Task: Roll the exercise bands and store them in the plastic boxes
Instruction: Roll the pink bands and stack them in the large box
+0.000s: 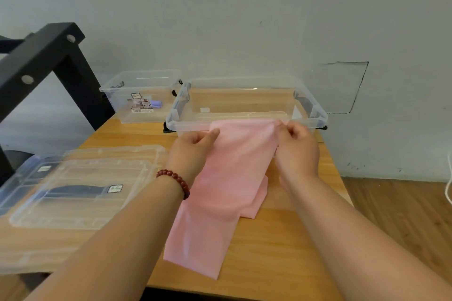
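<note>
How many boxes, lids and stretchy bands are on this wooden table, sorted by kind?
Clear plastic boxes: 2, the large clear box and the smaller clear box.
Clear plastic lids: 2, stacked, the top lid on the lower lid.
Exercise bands: 2, the flat pink band and the lilac rolled band inside the smaller clear box.
Total: 6

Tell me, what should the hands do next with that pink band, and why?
Probably fold the far edge over toward the person to begin the roll. The left hand and right hand both pinch the far end of the pink band, which lies unrolled in front of the open clear box.
</note>
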